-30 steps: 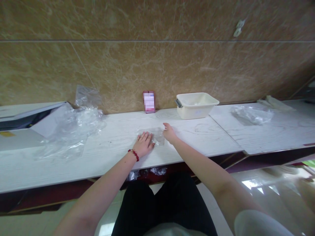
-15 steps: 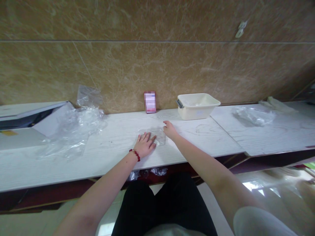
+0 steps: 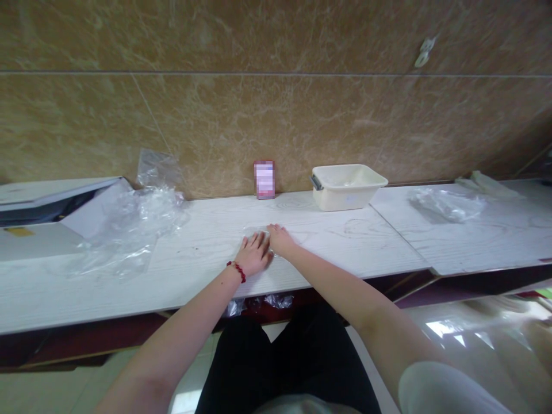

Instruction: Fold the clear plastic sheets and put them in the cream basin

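A small clear plastic bag [image 3: 251, 229] lies on the white wood-grain counter, mostly hidden under my hands. My left hand [image 3: 253, 253], with a red bead bracelet at the wrist, rests flat on it with the fingers spread. Right beside its fingertips is my right hand [image 3: 281, 240], its fingers bent and closed on the right part of the bag. How much of the film those fingers hold is hidden.
Against the tiled wall leans a small card [image 3: 264, 179]. To its right stands a cream plastic tub [image 3: 345, 195] with a grey handle. Crumpled clear film [image 3: 142, 218] and an open white box [image 3: 38, 241] occupy the left; more film [image 3: 451, 205] lies far right.
My right hand has moved left from the bag's right edge to my left fingertips, and the bag's right part no longer lies spread out. My left hand has stayed put.
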Action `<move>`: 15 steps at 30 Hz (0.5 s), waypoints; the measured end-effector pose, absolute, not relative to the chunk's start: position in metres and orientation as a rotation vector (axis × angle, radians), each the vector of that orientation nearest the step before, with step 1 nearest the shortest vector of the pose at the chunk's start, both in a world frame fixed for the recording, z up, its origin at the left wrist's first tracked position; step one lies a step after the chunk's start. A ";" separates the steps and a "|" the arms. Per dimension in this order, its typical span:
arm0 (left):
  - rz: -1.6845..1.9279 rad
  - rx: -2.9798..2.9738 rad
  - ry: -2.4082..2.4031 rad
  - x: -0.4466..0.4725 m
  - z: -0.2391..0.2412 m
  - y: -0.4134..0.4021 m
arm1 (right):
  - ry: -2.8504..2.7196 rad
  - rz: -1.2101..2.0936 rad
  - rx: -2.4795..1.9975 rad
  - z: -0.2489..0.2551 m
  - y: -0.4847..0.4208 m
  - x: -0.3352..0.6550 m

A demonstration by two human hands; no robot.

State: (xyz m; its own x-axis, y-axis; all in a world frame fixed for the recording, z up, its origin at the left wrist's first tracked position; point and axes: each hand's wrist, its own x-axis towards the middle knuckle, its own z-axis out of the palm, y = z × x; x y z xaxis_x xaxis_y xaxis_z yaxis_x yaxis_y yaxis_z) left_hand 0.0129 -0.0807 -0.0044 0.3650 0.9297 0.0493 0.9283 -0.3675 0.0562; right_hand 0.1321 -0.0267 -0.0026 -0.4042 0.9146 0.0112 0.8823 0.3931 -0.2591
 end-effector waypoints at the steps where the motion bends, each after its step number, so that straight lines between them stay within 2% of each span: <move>1: 0.119 2.567 1.772 0.013 -0.004 -0.080 | -2.494 0.296 -1.611 -0.005 -0.027 0.134; 6: 0.217 2.517 1.924 0.014 0.001 -0.069 | -2.480 0.197 -1.580 -0.010 -0.031 0.138; 15: 0.248 2.471 1.894 0.020 -0.007 -0.050 | -2.470 0.144 -1.567 -0.011 -0.036 0.138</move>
